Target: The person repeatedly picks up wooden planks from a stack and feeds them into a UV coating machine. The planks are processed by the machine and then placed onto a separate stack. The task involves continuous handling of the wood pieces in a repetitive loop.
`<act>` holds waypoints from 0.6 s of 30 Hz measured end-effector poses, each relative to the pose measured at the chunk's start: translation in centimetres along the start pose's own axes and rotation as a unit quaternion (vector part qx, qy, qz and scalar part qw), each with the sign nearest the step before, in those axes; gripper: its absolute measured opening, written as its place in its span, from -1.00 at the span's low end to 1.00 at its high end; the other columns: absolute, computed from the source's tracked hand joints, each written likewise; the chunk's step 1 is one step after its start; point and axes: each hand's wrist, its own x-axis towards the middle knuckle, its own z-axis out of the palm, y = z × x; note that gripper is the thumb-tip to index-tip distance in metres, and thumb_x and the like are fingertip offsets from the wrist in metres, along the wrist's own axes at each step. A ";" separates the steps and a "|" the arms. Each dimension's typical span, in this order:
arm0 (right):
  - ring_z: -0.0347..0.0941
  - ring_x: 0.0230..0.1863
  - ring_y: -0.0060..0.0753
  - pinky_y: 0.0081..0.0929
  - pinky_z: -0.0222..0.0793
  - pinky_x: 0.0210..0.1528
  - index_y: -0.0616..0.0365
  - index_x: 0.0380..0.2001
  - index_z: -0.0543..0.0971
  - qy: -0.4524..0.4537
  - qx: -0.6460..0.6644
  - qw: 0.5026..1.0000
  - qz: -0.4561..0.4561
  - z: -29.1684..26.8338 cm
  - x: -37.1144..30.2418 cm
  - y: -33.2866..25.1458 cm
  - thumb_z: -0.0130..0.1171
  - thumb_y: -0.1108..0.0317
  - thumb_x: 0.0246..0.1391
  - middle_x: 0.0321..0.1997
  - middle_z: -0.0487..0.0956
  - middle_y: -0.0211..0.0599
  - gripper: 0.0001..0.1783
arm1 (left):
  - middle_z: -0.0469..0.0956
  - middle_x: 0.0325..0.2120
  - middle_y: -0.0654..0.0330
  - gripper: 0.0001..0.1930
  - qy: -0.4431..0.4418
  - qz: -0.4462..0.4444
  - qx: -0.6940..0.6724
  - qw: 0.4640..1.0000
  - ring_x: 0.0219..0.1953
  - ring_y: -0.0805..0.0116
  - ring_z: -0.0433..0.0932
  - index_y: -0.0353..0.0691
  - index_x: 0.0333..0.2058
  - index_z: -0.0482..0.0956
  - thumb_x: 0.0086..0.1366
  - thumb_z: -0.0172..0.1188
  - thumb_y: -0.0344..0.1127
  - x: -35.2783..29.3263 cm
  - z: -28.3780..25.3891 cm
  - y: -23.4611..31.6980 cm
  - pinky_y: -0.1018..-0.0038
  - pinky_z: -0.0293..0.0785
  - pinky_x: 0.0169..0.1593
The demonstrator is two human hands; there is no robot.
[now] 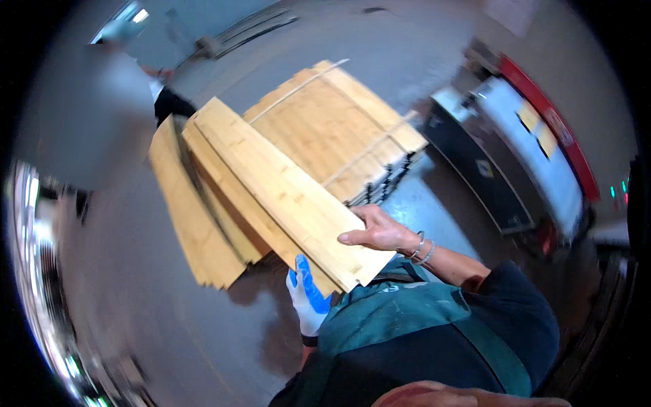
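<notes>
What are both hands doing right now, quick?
Left hand: gloved, holding the wooden boards by their left edge, some fingers hidden.
Right hand: bare, holding the same boards from the right side, thumb on top.

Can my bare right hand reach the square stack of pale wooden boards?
Probably not freely: your bare right hand holds long yellowish wooden planks, partly hiding that square pale-wood stack.

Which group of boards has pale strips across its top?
The wide stack, beyond the held boards and toward the picture's right: two pale strips cross it. The held boards and the left-hand boards show none.
</notes>
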 end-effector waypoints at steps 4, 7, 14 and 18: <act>0.44 -0.22 -0.61 -0.55 0.41 -0.17 0.40 -0.12 0.55 0.139 0.029 0.989 -0.043 -3.1 -6.3 2.2 0.36 0.19 0.03 -0.26 0.61 -0.34 -0.51 | 0.41 0.03 -0.06 -0.36 -0.060 -0.077 0.068 0.993 0.02 0.13 0.48 -0.31 0.19 0.25 0.31 0.17 0.01 -0.7 6.2 1.4 0.19 0.50 0.00; 0.46 -0.23 -0.57 -0.52 0.42 -0.16 0.40 -0.13 0.53 0.276 0.037 0.957 -0.079 -5.6 -11.6 5.0 0.36 0.18 0.02 -0.25 0.60 -0.31 -0.50 | 0.41 -0.01 -0.12 -0.39 -0.198 0.060 0.386 0.899 0.04 0.01 0.43 -0.33 0.15 0.31 0.32 0.15 0.01 -0.2 9.1 -0.5 0.16 0.39 0.06; 0.47 -0.28 -0.59 -0.57 0.44 -0.23 0.37 -0.11 0.53 0.546 0.038 0.836 -0.019 -11.4 -28.0 6.4 0.30 0.27 0.05 -0.27 0.60 -0.34 -0.58 | 0.54 -0.21 0.09 -0.58 -0.470 -0.011 0.344 0.813 -0.19 0.38 0.49 -0.39 0.01 0.48 0.42 0.05 -0.11 -0.1 19.7 -7.1 0.43 0.42 -0.11; 0.47 -0.27 -0.60 -0.57 0.44 -0.22 0.39 -0.12 0.54 0.688 0.011 0.723 -0.053 -11.5 -32.4 9.5 0.25 0.33 0.07 -0.27 0.60 -0.34 -0.63 | 0.58 -0.20 0.23 -0.63 -0.589 -0.091 0.326 0.734 -0.24 0.54 0.49 -0.37 -0.01 0.51 0.41 0.07 -0.17 0.4 25.0 -10.8 0.55 0.43 -0.15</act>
